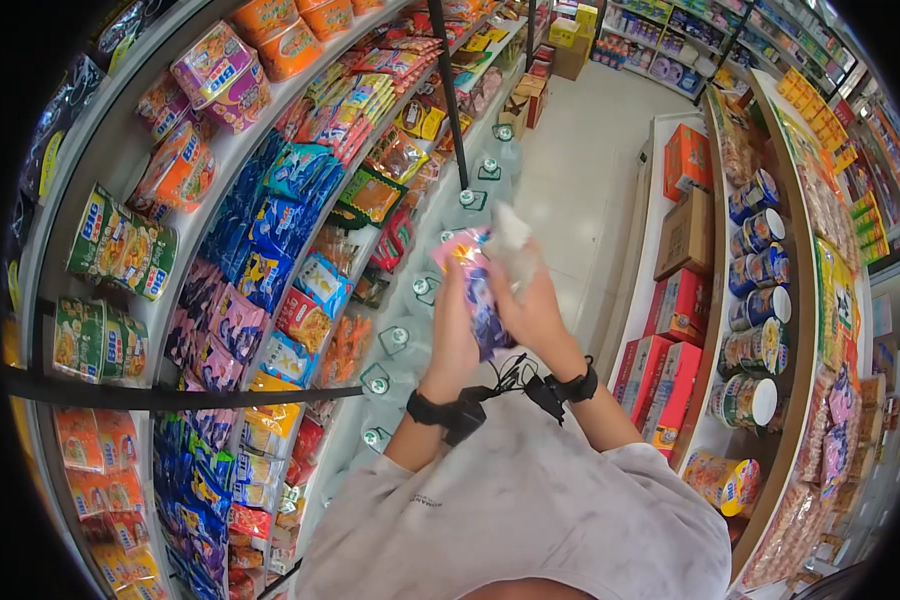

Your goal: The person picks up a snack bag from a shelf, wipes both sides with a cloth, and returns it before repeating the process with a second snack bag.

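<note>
In front of my chest my left hand [454, 325] grips a pink and purple snack packet [482, 295] along its left side, thumb on the front. My right hand [538, 315] is closed around a white cloth [511, 232], which is smeared by motion at the packet's upper right. The right fingers overlap the packet's right edge in this view. Similar pink and purple packets [232, 325] lie on the shelf to the left. Both wrists wear black straps, with a dark cable between them.
Left shelves carry noodle tubs [120, 240], blue packets [280, 225] and small snack bags. Large clear bottles [395, 340] line the floor below. On the right stand red boxes [665, 380], a brown carton [684, 235] and noodle cups [755, 270]. A tiled aisle [570, 170] runs ahead.
</note>
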A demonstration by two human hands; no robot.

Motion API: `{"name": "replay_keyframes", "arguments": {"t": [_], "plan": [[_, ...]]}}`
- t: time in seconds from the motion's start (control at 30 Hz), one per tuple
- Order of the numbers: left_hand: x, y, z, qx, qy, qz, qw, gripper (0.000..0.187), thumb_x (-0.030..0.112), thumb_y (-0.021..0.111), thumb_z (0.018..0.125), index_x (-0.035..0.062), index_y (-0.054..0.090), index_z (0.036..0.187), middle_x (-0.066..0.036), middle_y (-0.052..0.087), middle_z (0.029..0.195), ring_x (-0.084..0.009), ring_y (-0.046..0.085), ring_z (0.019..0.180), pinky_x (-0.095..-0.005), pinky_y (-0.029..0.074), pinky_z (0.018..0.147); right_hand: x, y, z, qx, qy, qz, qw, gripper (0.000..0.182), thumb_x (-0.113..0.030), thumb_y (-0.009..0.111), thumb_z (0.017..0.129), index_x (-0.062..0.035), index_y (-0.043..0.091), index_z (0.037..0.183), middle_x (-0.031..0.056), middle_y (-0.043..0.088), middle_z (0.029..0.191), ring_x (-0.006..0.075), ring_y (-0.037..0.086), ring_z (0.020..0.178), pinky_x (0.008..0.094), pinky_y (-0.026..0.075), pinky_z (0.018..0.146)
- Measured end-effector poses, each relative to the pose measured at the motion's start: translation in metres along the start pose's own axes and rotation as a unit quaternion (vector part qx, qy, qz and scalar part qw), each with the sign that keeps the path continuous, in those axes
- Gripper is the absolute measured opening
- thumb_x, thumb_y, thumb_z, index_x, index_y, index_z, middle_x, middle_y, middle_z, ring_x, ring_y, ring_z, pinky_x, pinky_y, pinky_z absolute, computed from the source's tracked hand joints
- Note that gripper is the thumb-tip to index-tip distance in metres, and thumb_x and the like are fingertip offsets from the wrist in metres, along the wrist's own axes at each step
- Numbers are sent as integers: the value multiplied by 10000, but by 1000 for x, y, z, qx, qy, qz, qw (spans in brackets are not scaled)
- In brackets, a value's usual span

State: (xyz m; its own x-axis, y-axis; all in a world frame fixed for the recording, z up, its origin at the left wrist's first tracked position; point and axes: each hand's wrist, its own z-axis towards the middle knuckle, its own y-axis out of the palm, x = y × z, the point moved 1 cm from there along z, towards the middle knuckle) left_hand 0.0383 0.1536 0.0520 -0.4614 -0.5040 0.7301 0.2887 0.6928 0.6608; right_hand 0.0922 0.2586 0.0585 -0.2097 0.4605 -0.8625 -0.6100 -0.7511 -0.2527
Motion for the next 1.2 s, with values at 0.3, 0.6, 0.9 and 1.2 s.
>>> {"name": "replay_keyframes", "arguments": {"t": [0.3,0.6,0.9,1.2], "plan": [[4,-47,40,93,-26,-170,981,490,477,387,1057,81,563,1288,-75,657,1229,-247,627,1154,-421,514,977,-2,-1,-16,-176,-201,-229,936,571,-204,665,862,-32,506,1383,147,416,1529,346,347,1441,483,261,1189],[18,-17,33,17,14,-82,996,481,427,486,1044,24,533,1303,-89,610,1275,-179,610,1169,-346,509,980,31,-34,-20,-63,266,227,935,476,-217,740,904,-28,579,1310,29,653,1096,90,570,972,291,484,861],[1,7,18,-4,74,117,990,512,374,575,1019,9,480,1364,-71,580,1274,-146,546,1189,-359,456,974,21,-51,-15,-120,-67,-45,989,474,-38,760,741,11,617,1190,214,601,1309,333,582,1238,398,479,998],[9,1,25,-24,2,-31,999,473,379,499,1048,14,499,1349,-110,622,1285,-197,628,1141,-369,513,971,8,-44,-8,-94,34,-131,986,644,-135,724,851,17,457,1417,224,445,1451,320,441,1355,424,345,1122]]}}
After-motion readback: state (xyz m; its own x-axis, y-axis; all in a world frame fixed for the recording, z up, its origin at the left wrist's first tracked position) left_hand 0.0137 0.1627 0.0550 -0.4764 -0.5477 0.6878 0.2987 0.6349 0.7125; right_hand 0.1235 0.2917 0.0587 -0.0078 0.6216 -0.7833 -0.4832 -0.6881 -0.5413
